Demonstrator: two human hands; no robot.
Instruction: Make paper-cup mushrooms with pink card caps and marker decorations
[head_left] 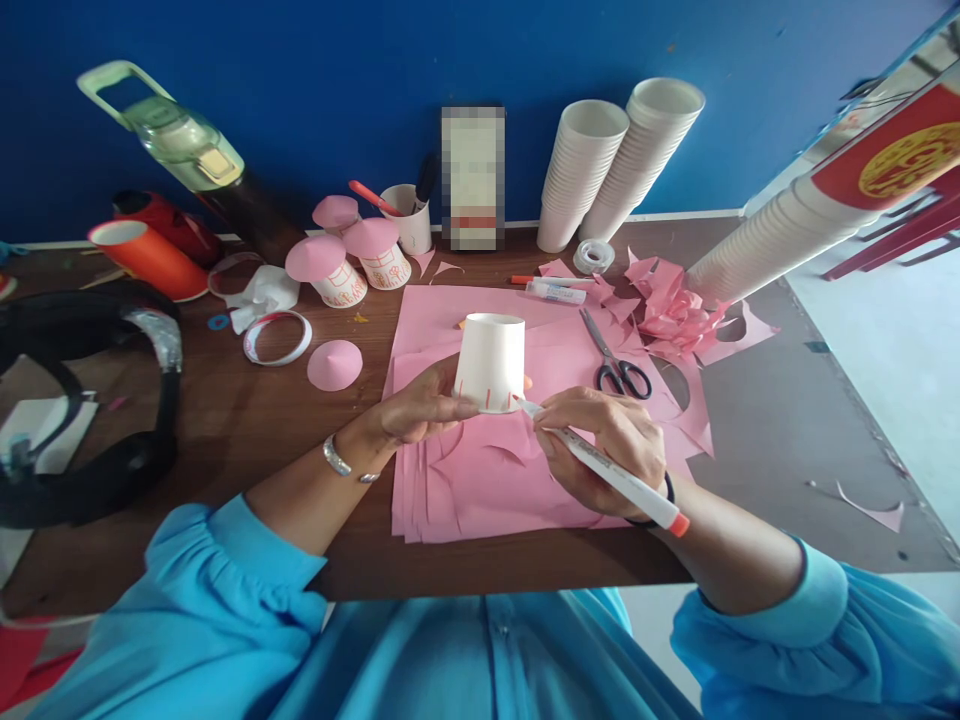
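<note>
My left hand (424, 402) grips an upside-down white paper cup (491, 355) near its rim, above a stack of pink paper sheets (480, 490). Short red strokes run along the cup's lower edge. A white marker with a red end (619, 478) is closed in the fingers of my right hand (600, 440), its tip at the cup's lower right. Black-handled scissors (615, 365) lie on the pink paper just beyond that hand. Left of the cup, a loose pink paper cone (334, 365) rests on the table.
Decorated cups with pink cone tops (341, 285) stand at the back left, beside a cup of pens (415, 225). Tall cup stacks (581, 170) and a tape roll (593, 256) are behind the paper. Crumpled pink scraps (667, 305) lie right; a bottle (195, 160) leans left.
</note>
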